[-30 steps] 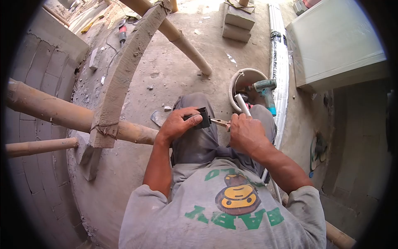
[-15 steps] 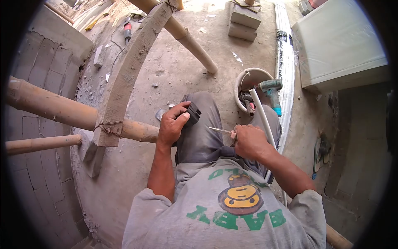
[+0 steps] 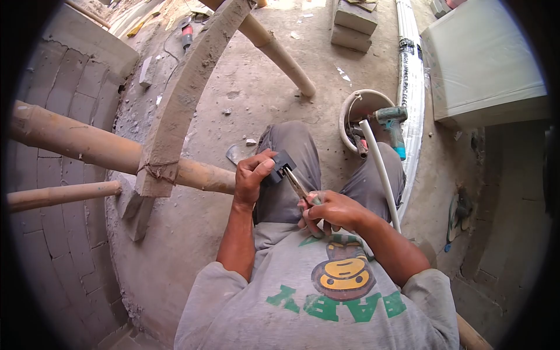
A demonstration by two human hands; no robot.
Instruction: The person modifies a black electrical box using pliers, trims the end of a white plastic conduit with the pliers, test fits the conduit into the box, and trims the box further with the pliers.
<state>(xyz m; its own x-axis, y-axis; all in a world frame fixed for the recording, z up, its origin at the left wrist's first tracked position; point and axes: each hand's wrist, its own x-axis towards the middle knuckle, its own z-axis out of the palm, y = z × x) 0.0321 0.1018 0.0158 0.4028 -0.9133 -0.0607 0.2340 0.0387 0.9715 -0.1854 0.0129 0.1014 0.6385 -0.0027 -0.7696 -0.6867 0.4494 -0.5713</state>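
My left hand (image 3: 252,178) grips a small black plastic box (image 3: 282,165) above my left thigh, its open side turned towards my right hand. In my right hand (image 3: 335,211) is a pair of long-nose pliers (image 3: 297,185), with the fingers wrapped around the handles. The tips of the jaws reach the box's opening; whether they pinch a part of it I cannot make out. A white plastic pipe (image 3: 380,172) slants across my right leg, apart from both hands.
A bucket (image 3: 344,121) with tools stands by my right knee, a teal drill (image 3: 392,125) at its rim. Bundled white pipes (image 3: 410,87) lie beyond. Bamboo poles (image 3: 81,140) and a wooden beam (image 3: 186,105) cross at left. Grey blocks (image 3: 354,23) sit ahead.
The pliers have swung from pointing left, apart from the box, to pointing up into its opening. My left hand has turned the box towards them, and the view has shifted slightly.
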